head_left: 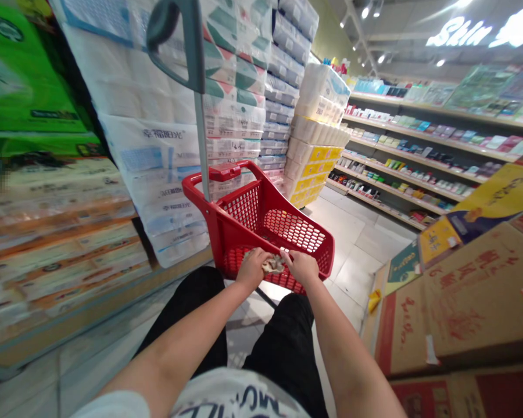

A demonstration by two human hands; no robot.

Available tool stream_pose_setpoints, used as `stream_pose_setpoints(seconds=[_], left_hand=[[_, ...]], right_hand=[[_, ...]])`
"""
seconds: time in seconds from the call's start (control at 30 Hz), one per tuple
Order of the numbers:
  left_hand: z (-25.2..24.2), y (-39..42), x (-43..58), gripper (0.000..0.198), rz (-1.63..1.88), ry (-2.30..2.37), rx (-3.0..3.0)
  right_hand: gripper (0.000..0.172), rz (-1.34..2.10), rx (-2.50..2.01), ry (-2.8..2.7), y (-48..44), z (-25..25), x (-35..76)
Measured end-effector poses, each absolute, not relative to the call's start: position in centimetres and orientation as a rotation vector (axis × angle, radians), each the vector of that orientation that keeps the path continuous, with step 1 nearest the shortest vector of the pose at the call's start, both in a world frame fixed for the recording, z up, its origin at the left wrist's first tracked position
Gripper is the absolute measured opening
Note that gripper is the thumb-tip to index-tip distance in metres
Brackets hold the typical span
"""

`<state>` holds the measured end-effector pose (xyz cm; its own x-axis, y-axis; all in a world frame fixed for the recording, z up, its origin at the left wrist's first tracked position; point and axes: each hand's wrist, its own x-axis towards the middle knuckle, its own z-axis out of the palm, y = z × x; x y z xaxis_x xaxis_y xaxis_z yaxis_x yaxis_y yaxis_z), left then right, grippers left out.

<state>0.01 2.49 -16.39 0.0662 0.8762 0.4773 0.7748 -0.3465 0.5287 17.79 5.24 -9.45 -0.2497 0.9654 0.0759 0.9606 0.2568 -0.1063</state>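
Note:
A red plastic shopping basket on wheels stands in the aisle before my legs, its grey pull handle rising up at the left. Both my arms reach forward over its near rim. My left hand and my right hand are closed together on a small crumpled pale wad, which looks like paper or cloth. The wad sits between the two hands just above the basket's near edge. What lies inside the basket is hard to make out.
Tall stacks of packaged toilet paper fill the left side. Shelves of small goods line the right wall. Cardboard boxes stand close at my right. A tiled aisle floor runs ahead.

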Motion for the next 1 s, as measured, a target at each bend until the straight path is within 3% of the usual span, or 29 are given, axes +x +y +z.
stream_pose_setpoints(seconds=[0.2, 0.43, 0.67, 0.83, 1.0], left_hand=[[-16.7, 2.6, 0.8, 0.03, 0.882, 1.788, 2.16], [-17.0, 2.9, 0.3, 0.033, 0.961, 1.72, 2.057], [-15.9, 2.7, 1.1, 0.02, 1.086, 1.606, 1.487], [-15.4, 0.8, 2.6, 0.028, 1.041, 1.22, 1.058], [-14.1, 0.7, 2.4, 0.024, 0.818, 1.225, 1.373]], right_hand=[[0.067, 0.061, -1.835, -2.381, 5.3, -9.8, 17.9], [0.066, 0.09, -1.846, -2.377, 5.6, -9.8, 18.0], [0.04, -0.198, -1.34, -2.211, 2.5, -13.1, 18.6], [0.064, -0.002, -0.959, -2.263, -1.0, -19.0, 17.5], [0.063, 0.156, -0.918, -2.029, 0.6, -20.5, 17.9]])
